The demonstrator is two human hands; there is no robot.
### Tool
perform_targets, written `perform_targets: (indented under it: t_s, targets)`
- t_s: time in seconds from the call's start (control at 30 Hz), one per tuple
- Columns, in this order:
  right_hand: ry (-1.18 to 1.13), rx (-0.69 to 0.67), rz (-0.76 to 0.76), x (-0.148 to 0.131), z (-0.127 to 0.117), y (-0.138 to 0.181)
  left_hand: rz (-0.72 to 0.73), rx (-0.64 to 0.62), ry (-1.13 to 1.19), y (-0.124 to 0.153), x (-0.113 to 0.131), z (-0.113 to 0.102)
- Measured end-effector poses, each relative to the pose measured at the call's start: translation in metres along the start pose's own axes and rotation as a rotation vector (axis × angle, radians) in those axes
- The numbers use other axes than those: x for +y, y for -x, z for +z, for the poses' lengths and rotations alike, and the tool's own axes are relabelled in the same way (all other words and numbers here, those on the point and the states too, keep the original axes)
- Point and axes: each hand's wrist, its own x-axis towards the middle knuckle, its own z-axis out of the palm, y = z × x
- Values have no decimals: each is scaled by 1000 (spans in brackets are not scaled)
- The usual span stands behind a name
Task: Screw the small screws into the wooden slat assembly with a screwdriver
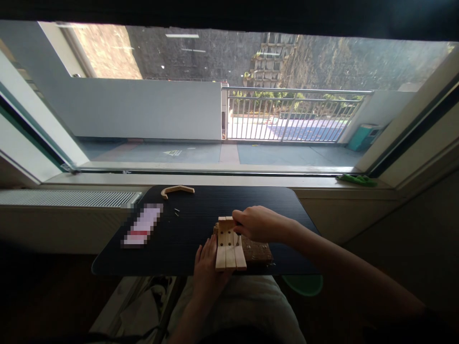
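Observation:
A small pale wooden slatted piece [225,255], with dark round holes and a raised far end, rests on the table, partly over a brown block [258,251]. Along its left side lie the fingers of my left hand [208,267], the thumb side wrapping its near edge and holding it. My right hand [254,223] is closed above the right strip. From its fingers a thin dark tool points down at a hole in that strip; the handle is mostly hidden, so its kind is unclear.
On the dark table [193,258] lie a bent pale wooden part [178,189], a few small metal pins [177,210] and a blurred-out pinkish item [143,225]. A window sill [215,179] borders the far edge, with a green cloth [356,180] on it. A green stool [304,285] stands below right.

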Motion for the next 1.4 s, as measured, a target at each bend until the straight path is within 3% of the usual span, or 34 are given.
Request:
perform_targets:
  t_s: [0.57, 0.97, 1.4]
  targets:
    - [41, -3, 27, 0, -1, 1, -29, -16, 23, -2, 7, -4]
    - [102, -14, 130, -13, -6, -2, -25, 48, 0, -3, 13, -5]
    - [-30, 44, 77, -17, 6, 9, -56, 38, 23, -3, 14, -5]
